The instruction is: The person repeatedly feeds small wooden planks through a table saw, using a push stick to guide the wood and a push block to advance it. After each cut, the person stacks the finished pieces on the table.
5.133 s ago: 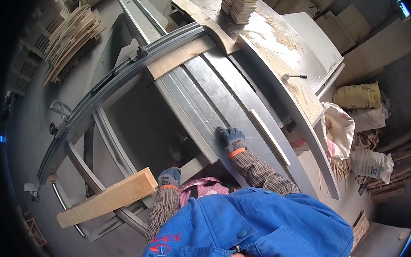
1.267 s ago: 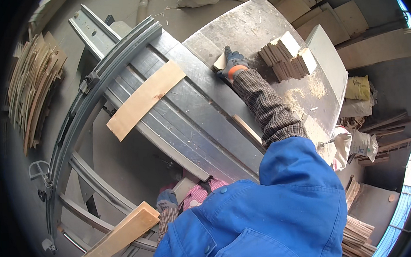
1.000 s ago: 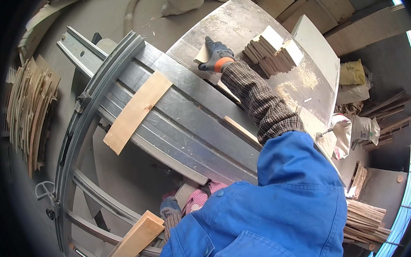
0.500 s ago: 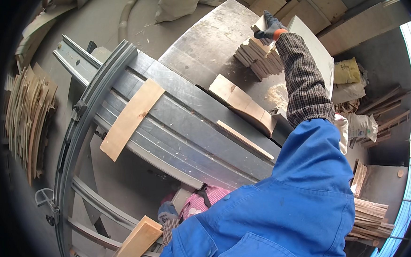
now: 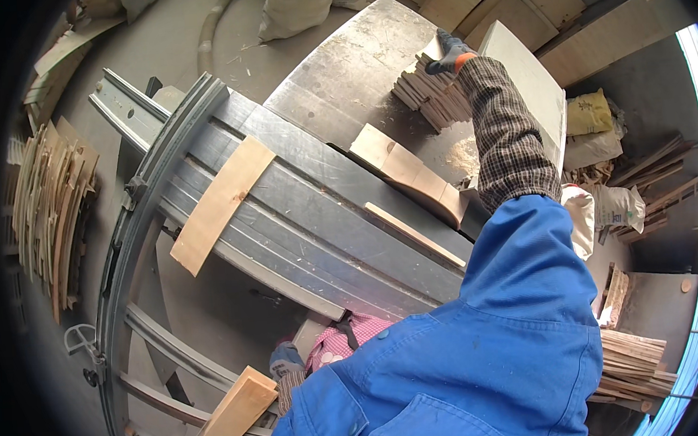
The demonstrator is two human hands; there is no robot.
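Observation:
My right hand (image 5: 452,53), in a dark glove with an orange cuff, reaches to the far end of the saw table. Its thumb and fingers grip light wooden strips (image 5: 432,51) at the top of a stack of cut strips (image 5: 428,95). Low in the view, my left hand (image 5: 284,359), in a grey glove, is beside a pink checked cloth (image 5: 347,339); its fingers are mostly hidden. A flat board (image 5: 222,206) lies across the grooved metal sliding table (image 5: 296,197). Nearer the middle are a curved wooden piece (image 5: 406,170) and a thin wooden strip (image 5: 414,234).
A curved metal rail (image 5: 141,183) runs along the left side. Boards (image 5: 227,417) rest near my left arm. Bundled wood pieces (image 5: 53,212) stand far left. Sawdust (image 5: 463,157) lies beside the stack. Sacks (image 5: 298,7) and plywood sheets (image 5: 513,20) are behind the table.
My right hand has come down slightly and a little to the left, bringing the gripped strips onto the stack. My left hand has hardly moved.

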